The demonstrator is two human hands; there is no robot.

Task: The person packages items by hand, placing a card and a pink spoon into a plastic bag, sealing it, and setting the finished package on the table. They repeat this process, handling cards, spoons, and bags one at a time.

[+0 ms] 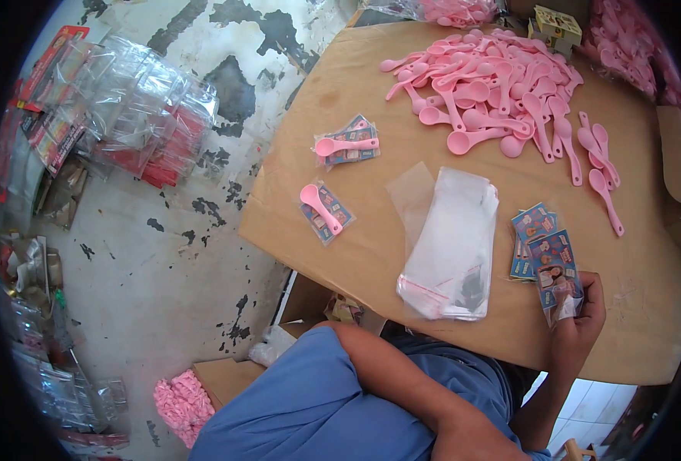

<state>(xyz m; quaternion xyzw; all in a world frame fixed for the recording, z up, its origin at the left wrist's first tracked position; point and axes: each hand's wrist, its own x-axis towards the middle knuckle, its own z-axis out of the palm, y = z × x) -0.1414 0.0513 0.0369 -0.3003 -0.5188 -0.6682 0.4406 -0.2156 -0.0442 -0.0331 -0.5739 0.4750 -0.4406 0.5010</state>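
My right hand (pixel 584 313) is closed around the lower end of a small blue printed card (pixel 553 261). Clear plastic, apparently a bag, covers the card's lower part near the fingers. The card's upper end overlaps several similar cards (pixel 521 257) lying on the table. Left of these is a stack of clear plastic bags (pixel 455 246), with one bag fanned out from it. Two packed sets, each a card in plastic with a pink spoon (pixel 321 210) on top, lie farther left. My left hand is out of sight; a bare arm (pixel 402 369) crosses the bottom.
A large heap of pink spoons (pixel 502 92) covers the back of the brown table (pixel 317 92). Several loose ones lie at its right. Small boxes (pixel 557 27) and bagged spoons (pixel 621 42) stand behind. Plastic packaging (pixel 144 100) is spread across the floor at left.
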